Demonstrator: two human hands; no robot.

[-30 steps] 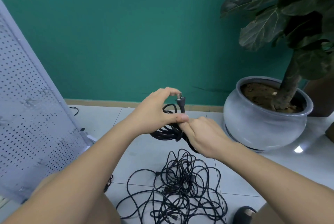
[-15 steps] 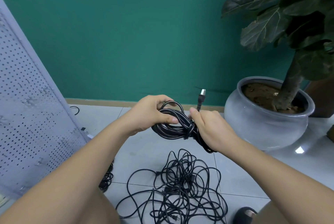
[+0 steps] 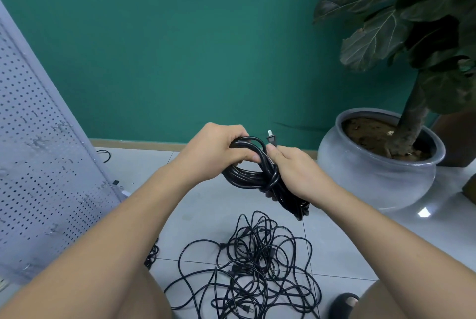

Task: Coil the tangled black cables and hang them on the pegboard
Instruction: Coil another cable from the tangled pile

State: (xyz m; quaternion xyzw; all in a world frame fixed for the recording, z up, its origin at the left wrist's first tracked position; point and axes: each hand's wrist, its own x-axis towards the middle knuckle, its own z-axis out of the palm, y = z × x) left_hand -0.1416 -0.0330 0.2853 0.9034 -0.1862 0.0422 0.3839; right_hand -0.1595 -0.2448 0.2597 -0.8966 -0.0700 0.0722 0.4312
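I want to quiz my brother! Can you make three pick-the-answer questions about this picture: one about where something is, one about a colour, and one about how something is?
1. Where is the pegboard?
A. on the right
B. on the left
C. overhead

2. What colour is the wall?
A. teal green
B. white
C. red

3. How is the coiled cable?
A. hanging on a hook
B. lying flat on the tiles
C. gripped by the left hand and the right hand

Answers:
1 B, the pegboard fills the picture's left edge.
2 A, the wall behind the hands is teal green.
3 C, both hands curl round the coiled cable, above the tangled pile on the floor.
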